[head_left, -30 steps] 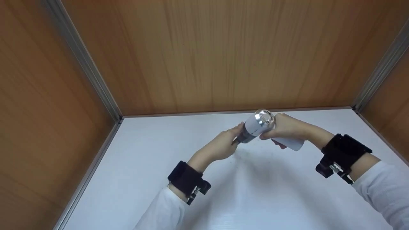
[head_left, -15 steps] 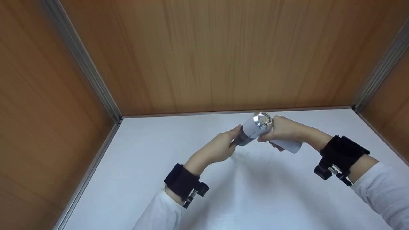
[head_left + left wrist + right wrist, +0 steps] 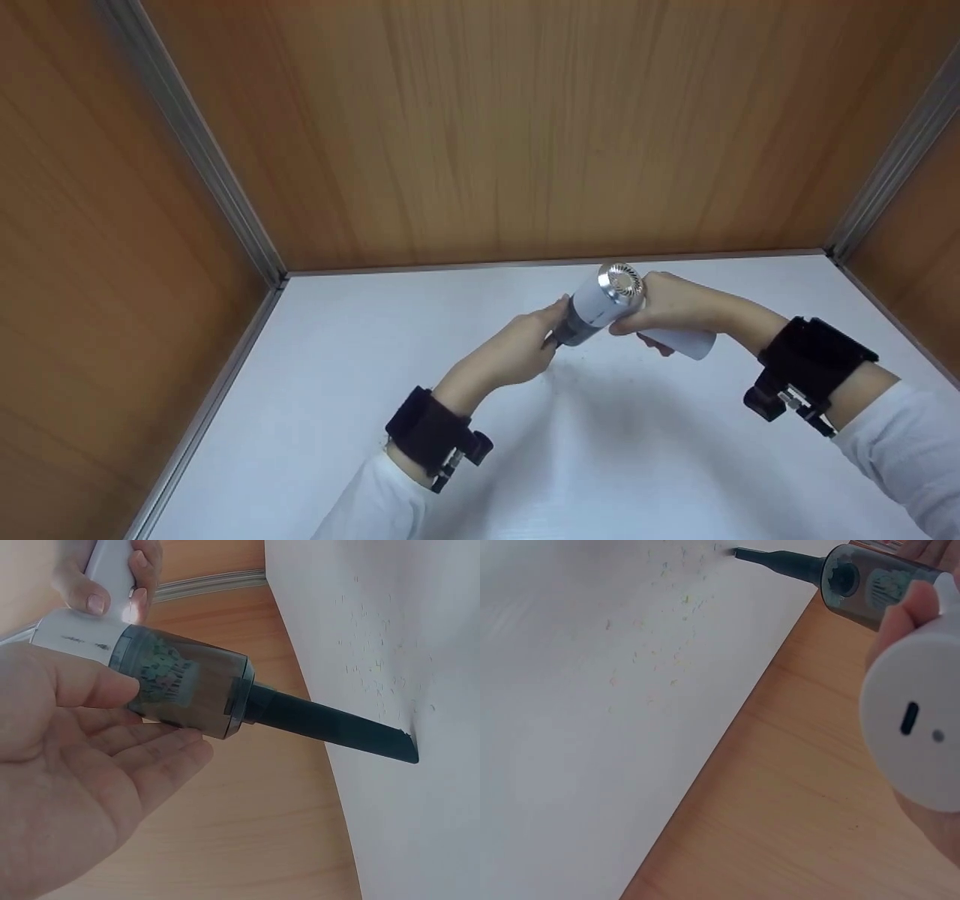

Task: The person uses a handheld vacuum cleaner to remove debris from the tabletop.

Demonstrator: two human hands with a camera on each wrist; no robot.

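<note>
While the handheld vacuum (image 3: 604,300) is held above the white tabletop (image 3: 375,390), very little is seen to have shifted over the last second: the machine has been carried slightly toward 3 o'clock and its silver vented end cap (image 3: 622,280) sits a touch lower than half a second ago. The pose of both arms is otherwise kept. From this it is judged that a slow sweep over the scattered crumbs (image 3: 660,652) is under way rather than a new step being begun.

The white handle (image 3: 919,742) is grasped by the right hand (image 3: 675,304), fingers curled round it; in the right wrist view only a fingertip and the handle's butt with its charging port are shown. The left hand (image 3: 525,349) is laid against the smoky dust cup (image 3: 184,686) from below, at 7 o'clock of it; the thumb is pressed on the cup's side and the fingers lie nearly straight beneath, so a support rather than a clenched grasp is read. The dark crevice nozzle (image 3: 330,724) points toward 4 o'clock in the left wrist view, its tip lying at or just over the tabletop beside the crumbs; whether contact is made cannot be told.

In the head view the nozzle is hidden behind the left hand, and the crumbs are reduced to a faint grey smudge. Whether the motor is running cannot be judged. The wooden walls (image 3: 525,127) are cut off by the frame edges.
</note>
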